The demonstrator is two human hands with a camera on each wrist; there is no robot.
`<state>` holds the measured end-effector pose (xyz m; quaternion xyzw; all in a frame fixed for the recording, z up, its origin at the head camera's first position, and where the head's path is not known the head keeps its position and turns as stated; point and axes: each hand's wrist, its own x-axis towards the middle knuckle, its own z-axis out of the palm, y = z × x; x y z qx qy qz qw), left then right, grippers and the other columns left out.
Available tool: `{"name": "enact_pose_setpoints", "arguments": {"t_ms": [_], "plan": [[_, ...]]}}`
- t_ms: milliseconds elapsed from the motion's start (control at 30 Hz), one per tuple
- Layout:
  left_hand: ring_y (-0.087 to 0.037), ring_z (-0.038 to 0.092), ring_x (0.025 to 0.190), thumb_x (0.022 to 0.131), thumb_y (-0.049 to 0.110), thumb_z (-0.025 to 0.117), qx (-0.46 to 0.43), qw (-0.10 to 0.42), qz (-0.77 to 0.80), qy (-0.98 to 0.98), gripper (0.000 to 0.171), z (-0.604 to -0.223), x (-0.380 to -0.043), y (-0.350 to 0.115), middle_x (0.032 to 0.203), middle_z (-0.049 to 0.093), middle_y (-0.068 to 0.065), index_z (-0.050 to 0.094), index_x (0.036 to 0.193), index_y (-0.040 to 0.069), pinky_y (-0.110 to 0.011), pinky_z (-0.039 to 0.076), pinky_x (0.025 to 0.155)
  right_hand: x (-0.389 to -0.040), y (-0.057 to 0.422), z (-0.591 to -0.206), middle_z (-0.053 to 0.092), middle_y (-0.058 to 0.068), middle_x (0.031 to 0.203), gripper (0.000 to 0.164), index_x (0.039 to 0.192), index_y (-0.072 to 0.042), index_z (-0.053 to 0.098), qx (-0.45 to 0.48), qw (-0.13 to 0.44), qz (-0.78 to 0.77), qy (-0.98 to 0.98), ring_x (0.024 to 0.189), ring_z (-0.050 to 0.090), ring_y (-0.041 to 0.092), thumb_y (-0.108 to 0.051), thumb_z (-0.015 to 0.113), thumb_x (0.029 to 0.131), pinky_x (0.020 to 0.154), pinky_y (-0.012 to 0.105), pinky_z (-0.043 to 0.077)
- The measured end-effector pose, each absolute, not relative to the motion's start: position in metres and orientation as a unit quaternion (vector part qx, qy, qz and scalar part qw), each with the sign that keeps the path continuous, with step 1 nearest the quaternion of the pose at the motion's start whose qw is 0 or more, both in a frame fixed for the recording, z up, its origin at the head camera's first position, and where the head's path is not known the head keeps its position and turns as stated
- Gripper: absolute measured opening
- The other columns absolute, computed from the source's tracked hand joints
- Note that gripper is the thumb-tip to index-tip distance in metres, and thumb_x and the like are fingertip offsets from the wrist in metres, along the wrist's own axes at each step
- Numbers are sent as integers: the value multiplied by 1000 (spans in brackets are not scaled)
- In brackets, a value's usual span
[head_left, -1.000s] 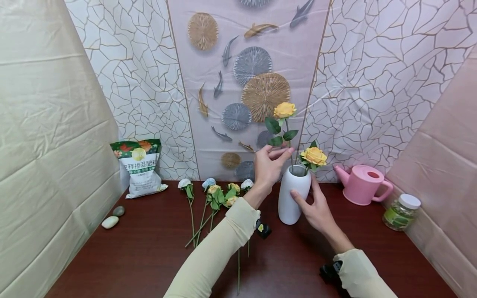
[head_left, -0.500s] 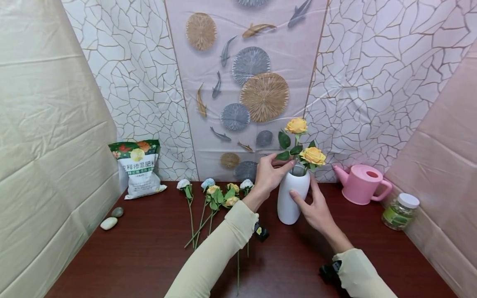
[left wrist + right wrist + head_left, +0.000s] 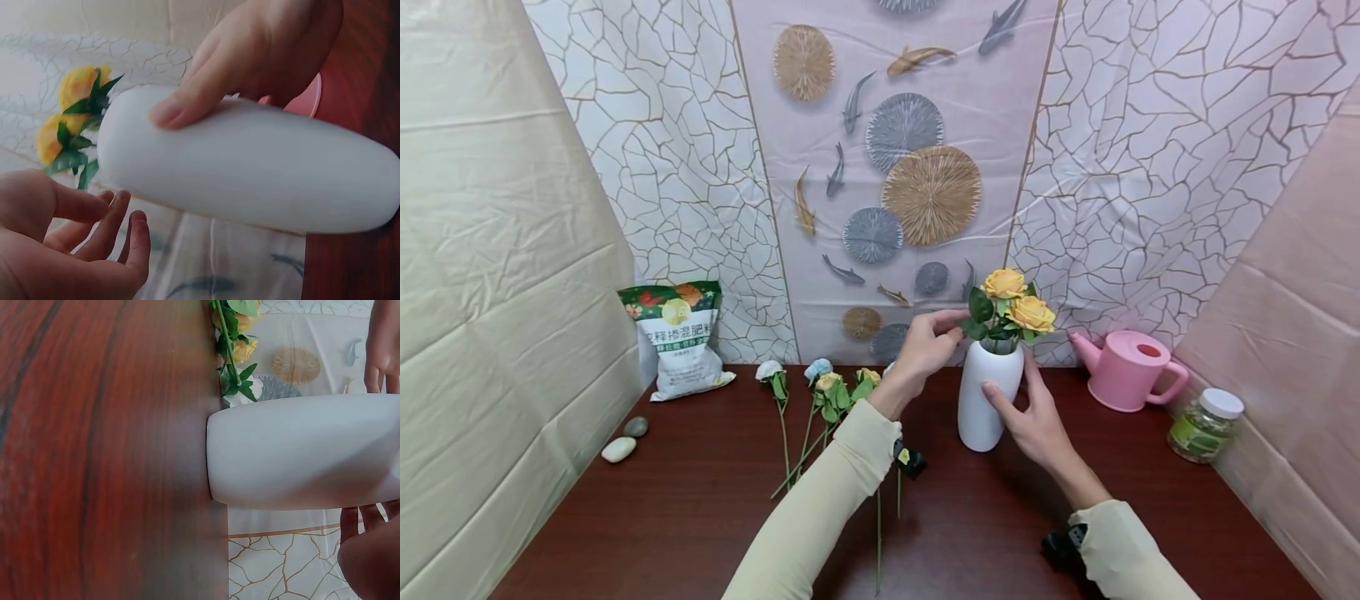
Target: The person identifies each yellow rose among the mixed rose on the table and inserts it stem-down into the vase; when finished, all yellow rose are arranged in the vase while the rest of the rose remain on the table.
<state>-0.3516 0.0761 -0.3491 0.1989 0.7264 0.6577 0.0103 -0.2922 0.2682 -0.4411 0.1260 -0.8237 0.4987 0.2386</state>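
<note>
A white vase (image 3: 988, 396) stands upright on the dark wooden table, holding two yellow roses (image 3: 1031, 314) with green leaves just above its rim. My right hand (image 3: 1037, 421) grips the vase from the right, its thumb across the front and fingers behind, as the left wrist view also shows. Left of the rim is my left hand (image 3: 928, 346), its fingertips near the rose leaves. In the left wrist view the left hand's loosely bent fingers (image 3: 139, 240) hold nothing and lie beside the vase mouth.
Several loose flowers (image 3: 829, 383), white, blue and yellow, lie left of the vase, partly behind the left arm. A fertilizer bag (image 3: 685, 342) and two stones (image 3: 619, 450) are further left. A pink watering can (image 3: 1127, 371) and a white-lidded jar (image 3: 1206, 427) stand at right.
The second yellow rose has gone down into the vase, its bloom now beside the first. My left hand has let go of its stem and drawn slightly left. The right hand keeps its grip.
</note>
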Motion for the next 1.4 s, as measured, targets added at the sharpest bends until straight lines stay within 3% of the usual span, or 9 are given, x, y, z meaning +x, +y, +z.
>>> {"name": "enact_pose_setpoints", "arguments": {"t_ms": [133, 267, 467, 600, 700, 833, 1000, 1233, 1400], "plan": [[-22, 70, 109, 100, 4, 55, 199, 4, 691, 695, 30, -350, -356, 58, 115, 75, 0, 74, 121, 15, -35, 57, 92, -292, 268, -442, 48, 2, 150, 79, 157, -43, 21, 122, 237, 498, -825, 132, 51, 19, -29, 70, 96, 101, 15, 42], [-16, 72, 102, 101, 8, 58, 202, -19, 697, 688, 25, -351, -359, 31, 112, 77, -4, 73, 121, 13, -32, 58, 90, -290, 267, -441, 48, 1, 150, 79, 157, -42, 21, 121, 232, 501, -825, 132, 51, 18, -29, 70, 96, 100, 14, 43], [-19, 71, 106, 102, 18, 61, 199, -50, 688, 696, 22, -362, -359, -20, 115, 75, -10, 71, 120, 14, -32, 57, 94, -289, 267, -441, 46, 3, 152, 81, 158, -40, 19, 123, 234, 498, -826, 133, 50, 20, -28, 70, 96, 106, 36, 46], [-18, 71, 108, 101, 28, 63, 176, -51, 658, 730, 21, -378, -354, -49, 113, 75, -4, 71, 119, 20, -34, 57, 95, -290, 268, -442, 46, 1, 152, 80, 157, -43, 20, 116, 233, 501, -825, 134, 49, 17, -29, 70, 96, 105, 22, 44], [-17, 71, 106, 100, 32, 64, 147, -49, 627, 763, 21, -393, -348, -70, 113, 75, -2, 71, 118, 22, -44, 57, 93, -290, 268, -443, 46, -1, 152, 79, 156, -44, 21, 114, 231, 504, -824, 133, 49, 15, -29, 70, 96, 100, 10, 41], [-19, 70, 104, 98, 36, 66, 113, -58, 581, 804, 23, -412, -344, -98, 112, 75, -3, 71, 117, 23, -49, 57, 89, -291, 269, -445, 47, 0, 150, 80, 157, -44, 19, 115, 232, 503, -825, 131, 51, 15, -29, 69, 96, 98, 10, 42], [-18, 71, 96, 95, 37, 70, 63, -91, 504, 857, 22, -431, -346, -127, 103, 76, -1, 74, 109, 21, -37, 58, 82, -290, 272, -446, 49, -1, 147, 79, 157, -44, 20, 106, 237, 503, -824, 127, 52, 11, -29, 69, 97, 96, 11, 45], [-16, 69, 78, 90, 27, 76, 47, -7, 440, 897, 8, -447, -348, -142, 90, 76, -1, 76, 94, 20, -31, 54, 71, -290, 271, -444, 50, 1, 146, 77, 157, -41, 22, 115, 236, 501, -825, 127, 51, 10, -28, 68, 97, 97, 14, 46], [-15, 69, 68, 85, 26, 81, 66, 38, 430, 900, 10, -454, -345, -142, 81, 77, -1, 77, 89, 19, -28, 53, 62, -293, 266, -442, 50, -2, 146, 77, 156, -44, 21, 118, 233, 500, -826, 127, 52, 10, -30, 68, 97, 98, 15, 46]]}}
